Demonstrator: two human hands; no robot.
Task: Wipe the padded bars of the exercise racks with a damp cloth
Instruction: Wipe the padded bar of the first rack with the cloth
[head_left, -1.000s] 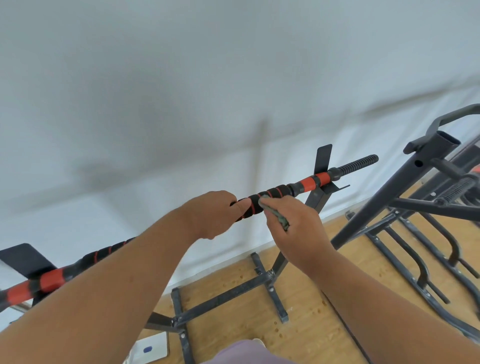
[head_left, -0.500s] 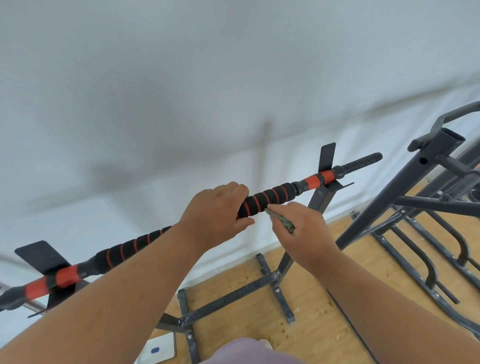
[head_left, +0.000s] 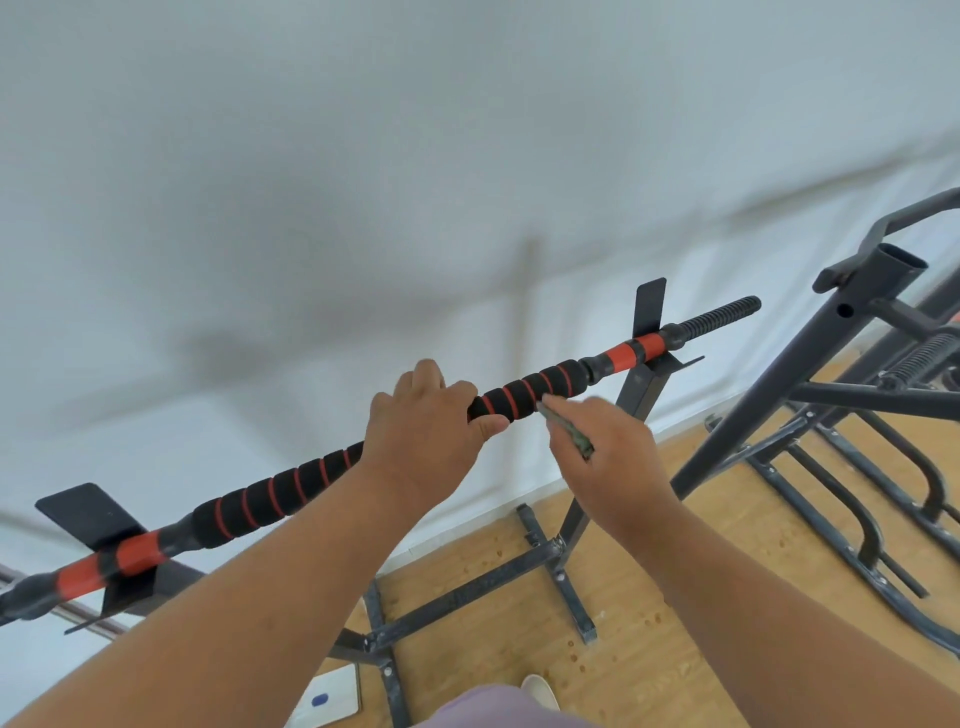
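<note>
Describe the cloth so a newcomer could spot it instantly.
Find the padded bar lying across the rack by the white wall. Beside its right half, the right hand pinches the cloth: a thin grey-green folded strip, unlike the black-and-red foam.

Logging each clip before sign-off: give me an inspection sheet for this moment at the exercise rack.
Surface: wooden floor, lightly speckled.
Job's things: padded bar, black foam with red rings, lies across the rack's cradles; grey-green cloth bunched small, just off the foam.
Clutter: white flat object with a blue mark on the floor.
Grippers: left hand wraps the bar; right hand pinches the cloth.
Cables: nothing seen.
Surroundings: white wall behind; second dark metal rack at right, with a spring.
</note>
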